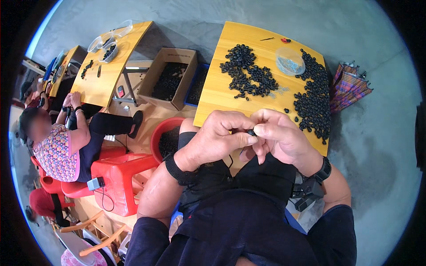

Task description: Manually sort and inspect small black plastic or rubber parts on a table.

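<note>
My left hand [217, 137] and my right hand [279, 135] meet above my lap, just in front of the yellow wooden table [222, 88]. Between their fingertips they pinch one small black rubber ring [251, 132]. On the table lie two heaps of the same black rings, one in the middle [248, 73] and one along the right side [315, 95]. A clear round plastic tub [289, 60] with small metal bits stands between the heaps.
A red bucket [163, 133] of black rings stands left of my knee, with a cardboard box [168, 77] and a blue crate [197, 86] of rings behind it. A seated person [66, 137] works at another yellow table [111, 62]. A folded plaid umbrella [348, 86] lies at the right.
</note>
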The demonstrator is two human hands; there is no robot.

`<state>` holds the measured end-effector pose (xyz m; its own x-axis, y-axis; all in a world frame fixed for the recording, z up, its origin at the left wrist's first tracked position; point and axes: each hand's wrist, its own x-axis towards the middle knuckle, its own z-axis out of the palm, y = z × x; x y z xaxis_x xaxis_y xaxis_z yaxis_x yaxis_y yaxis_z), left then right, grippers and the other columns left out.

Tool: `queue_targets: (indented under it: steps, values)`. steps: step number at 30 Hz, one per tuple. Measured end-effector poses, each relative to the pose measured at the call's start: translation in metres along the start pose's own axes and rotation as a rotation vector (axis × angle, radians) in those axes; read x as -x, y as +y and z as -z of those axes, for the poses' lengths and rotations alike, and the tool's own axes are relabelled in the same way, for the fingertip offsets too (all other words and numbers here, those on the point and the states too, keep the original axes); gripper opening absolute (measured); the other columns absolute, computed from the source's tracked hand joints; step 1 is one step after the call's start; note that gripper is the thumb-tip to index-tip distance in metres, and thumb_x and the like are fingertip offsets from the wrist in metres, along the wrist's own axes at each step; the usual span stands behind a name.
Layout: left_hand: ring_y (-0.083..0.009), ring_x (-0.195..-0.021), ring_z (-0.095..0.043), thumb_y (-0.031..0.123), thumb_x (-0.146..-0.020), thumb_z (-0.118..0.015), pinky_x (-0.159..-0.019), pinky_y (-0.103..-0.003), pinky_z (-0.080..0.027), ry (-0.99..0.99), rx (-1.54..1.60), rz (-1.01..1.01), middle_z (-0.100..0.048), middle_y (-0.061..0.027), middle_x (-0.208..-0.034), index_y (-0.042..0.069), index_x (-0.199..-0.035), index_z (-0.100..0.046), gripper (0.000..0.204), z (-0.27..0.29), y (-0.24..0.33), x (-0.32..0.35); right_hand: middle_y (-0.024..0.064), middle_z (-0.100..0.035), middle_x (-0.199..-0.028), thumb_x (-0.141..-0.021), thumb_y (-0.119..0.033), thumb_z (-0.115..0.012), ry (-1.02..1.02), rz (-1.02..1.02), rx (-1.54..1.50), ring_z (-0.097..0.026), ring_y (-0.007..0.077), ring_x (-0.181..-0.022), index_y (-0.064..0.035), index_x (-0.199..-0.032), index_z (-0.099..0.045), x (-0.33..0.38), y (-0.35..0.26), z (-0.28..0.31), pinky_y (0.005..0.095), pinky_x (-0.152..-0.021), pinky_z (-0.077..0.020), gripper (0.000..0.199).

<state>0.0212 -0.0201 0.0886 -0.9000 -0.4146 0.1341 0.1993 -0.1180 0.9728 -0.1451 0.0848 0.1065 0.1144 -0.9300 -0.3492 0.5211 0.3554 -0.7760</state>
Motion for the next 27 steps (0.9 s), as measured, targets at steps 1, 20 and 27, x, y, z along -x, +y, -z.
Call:
queue_targets:
  steps: [1, 20, 27]
  values:
    - [-0.0085, -0.069, -0.059, 0.002, -0.083, -0.068, -0.058, -0.022, -0.048, 0.003, -0.031, -0.004, -0.065, -0.0044, -0.079, -0.001, -0.094, -0.068, 0.012, 0.0, 0.0, 0.0, 0.0026, -0.059, -0.072, -0.09, -0.019, -0.063, 0.057, 0.04, 0.044, -0.059, 0.0083, -0.055, -0.0029, -0.098, -0.055, 0.0, -0.001, -0.001, 0.0239, -0.045, -0.054, 0.019]
    - [-0.0045, -0.06, -0.058, 0.006, -0.081, -0.072, -0.052, -0.021, -0.048, 0.242, -0.294, 0.089, -0.065, -0.0009, -0.069, 0.001, -0.086, -0.07, 0.008, -0.009, 0.002, -0.003, 0.0009, -0.059, -0.078, -0.092, -0.012, -0.059, 0.11, 0.263, 0.587, -0.057, 0.0059, -0.066, 0.0015, -0.093, -0.059, -0.007, -0.01, 0.002, 0.0217, -0.06, -0.0505, 0.013]
    - [-0.0038, -0.061, -0.058, 0.008, -0.082, -0.072, -0.053, -0.02, -0.047, 0.192, -0.291, 0.169, -0.065, 0.0, -0.07, 0.002, -0.089, -0.07, 0.01, 0.001, -0.003, -0.006, 0.0003, -0.057, -0.077, -0.092, -0.012, -0.057, 0.114, 0.096, 0.478, -0.055, 0.0054, -0.064, 0.0, -0.09, -0.057, -0.01, -0.015, 0.005, 0.0225, -0.059, -0.0508, 0.012]
